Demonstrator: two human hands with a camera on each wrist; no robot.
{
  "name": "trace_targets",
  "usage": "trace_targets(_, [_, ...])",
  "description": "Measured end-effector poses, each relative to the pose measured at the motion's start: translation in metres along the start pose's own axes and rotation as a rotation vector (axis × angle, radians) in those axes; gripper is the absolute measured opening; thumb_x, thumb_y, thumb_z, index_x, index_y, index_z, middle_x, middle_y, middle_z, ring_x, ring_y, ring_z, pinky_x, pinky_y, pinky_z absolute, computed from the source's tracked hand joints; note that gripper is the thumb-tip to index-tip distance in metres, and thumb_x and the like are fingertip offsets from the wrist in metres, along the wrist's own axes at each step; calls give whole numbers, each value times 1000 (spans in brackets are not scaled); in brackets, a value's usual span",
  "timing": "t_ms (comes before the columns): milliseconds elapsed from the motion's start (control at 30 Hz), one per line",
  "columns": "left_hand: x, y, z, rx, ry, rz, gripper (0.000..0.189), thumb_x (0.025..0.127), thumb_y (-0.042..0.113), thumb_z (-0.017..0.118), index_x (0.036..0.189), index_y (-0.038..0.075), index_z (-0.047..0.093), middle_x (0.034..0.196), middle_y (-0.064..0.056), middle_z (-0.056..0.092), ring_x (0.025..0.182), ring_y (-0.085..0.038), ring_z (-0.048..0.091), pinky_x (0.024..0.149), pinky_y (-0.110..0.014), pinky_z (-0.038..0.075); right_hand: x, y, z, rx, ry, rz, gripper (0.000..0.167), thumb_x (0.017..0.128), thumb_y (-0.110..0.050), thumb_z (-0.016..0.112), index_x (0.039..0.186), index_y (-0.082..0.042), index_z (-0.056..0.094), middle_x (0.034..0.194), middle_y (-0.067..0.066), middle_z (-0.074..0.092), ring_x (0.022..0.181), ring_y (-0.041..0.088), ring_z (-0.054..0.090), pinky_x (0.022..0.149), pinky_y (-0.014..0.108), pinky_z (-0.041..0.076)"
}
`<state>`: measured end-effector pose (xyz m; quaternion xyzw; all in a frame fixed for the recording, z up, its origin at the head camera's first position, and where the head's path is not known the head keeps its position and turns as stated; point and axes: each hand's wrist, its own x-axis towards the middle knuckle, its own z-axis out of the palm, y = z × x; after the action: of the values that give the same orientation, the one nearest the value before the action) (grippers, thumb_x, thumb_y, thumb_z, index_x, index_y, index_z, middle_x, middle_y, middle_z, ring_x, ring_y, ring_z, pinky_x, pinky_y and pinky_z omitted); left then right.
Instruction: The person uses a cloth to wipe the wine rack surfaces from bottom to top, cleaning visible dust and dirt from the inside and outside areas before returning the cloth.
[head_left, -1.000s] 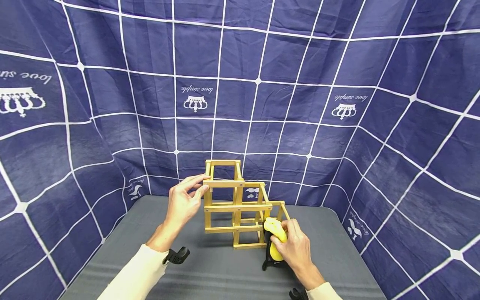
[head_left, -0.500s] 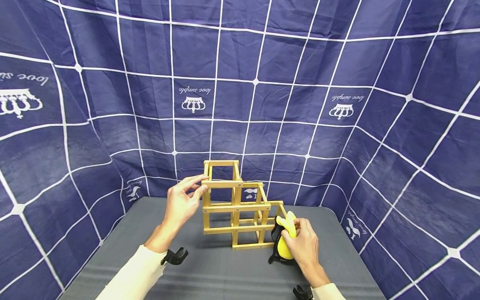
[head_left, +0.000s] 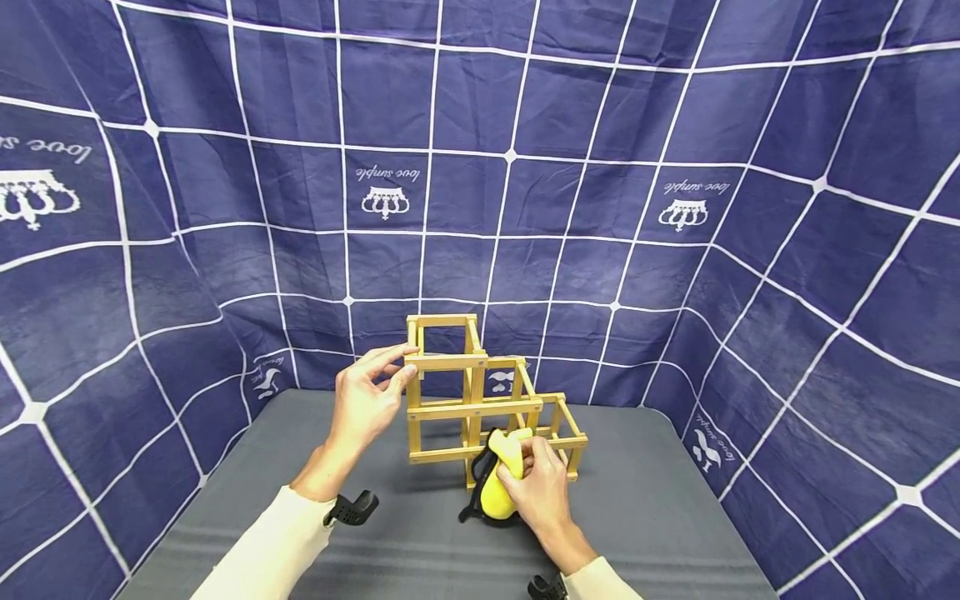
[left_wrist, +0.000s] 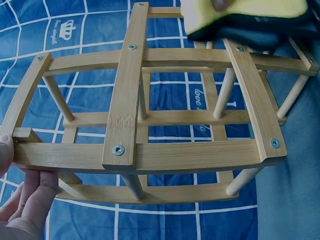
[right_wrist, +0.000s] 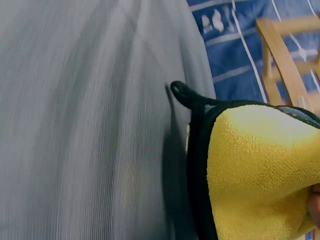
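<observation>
A stepped wooden rack (head_left: 447, 410) of slats and dowels stands on the grey surface, highest at its left. My left hand (head_left: 369, 400) pinches the upper left end of its front slat, thumb on the near side, as the left wrist view shows with the fingers (left_wrist: 37, 195) under the slat. My right hand (head_left: 542, 487) holds a bunched yellow cloth (head_left: 501, 487) with a dark edge and a small loop at one corner. In the head view the cloth overlaps the lower front of the rack. The right wrist view shows the cloth (right_wrist: 260, 165) close up, its fluffy yellow side outward.
A grey cloth-covered table (head_left: 405, 542) lies under everything. Dark blue curtains (head_left: 465, 200) with white grid lines rise behind and on both sides, close behind the rack. Each wrist wears a black strap mount (head_left: 352, 508).
The right hand with the cloth goes slightly right, then sweeps left along the lower front of the rack, uncovering its right end. The left hand keeps its grip on the rack.
</observation>
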<state>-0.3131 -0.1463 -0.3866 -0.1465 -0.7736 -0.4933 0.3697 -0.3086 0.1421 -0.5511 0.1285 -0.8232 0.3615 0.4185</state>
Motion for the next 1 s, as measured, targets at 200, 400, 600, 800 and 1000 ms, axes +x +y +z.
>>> trace_targets(200, [1, 1, -1, 16, 11, 11, 32, 100, 3, 92, 127, 20, 91, 123, -8, 87, 95, -6, 77, 83, -4, 60, -4, -44, 32, 75, -113, -42, 42, 74, -9, 101, 105, -14, 73, 92, -4, 72, 77, 0, 68, 68, 12, 57])
trace_targets(400, [0, 2, -1, 21, -13, -11, 33, 102, 6, 91, 130, 22, 91, 128, -6, 87, 99, -18, 83, 88, -16, 66, -5, -69, 50, 121, -101, -134, 43, 75, -6, 103, 106, -11, 74, 92, -2, 72, 75, 1, 69, 67, 9, 56])
trace_targets(600, [0, 2, -3, 37, -47, 24, 32, 102, 10, 92, 132, 20, 90, 130, -7, 87, 94, -21, 85, 88, -15, 66, 6, -81, 55, 167, 50, -226, 39, 79, -6, 104, 113, -8, 84, 96, 2, 79, 79, 8, 76, 73, 17, 63])
trace_targets(800, [1, 2, -10, 29, -54, 72, 34, 98, 3, 94, 131, 13, 90, 133, -10, 87, 89, -26, 87, 82, -2, 57, 12, -98, 67, 68, -2, -233, 29, 83, -14, 105, 107, -11, 90, 92, -1, 79, 76, 11, 76, 69, 21, 63])
trace_targets(1000, [2, 4, -11, 33, -65, 76, 34, 98, 5, 94, 130, 14, 91, 131, -10, 87, 88, -21, 87, 81, -5, 58, 14, -105, 73, -1, -17, -180, 24, 77, -15, 105, 93, -12, 88, 80, -2, 74, 66, 9, 67, 60, 21, 55])
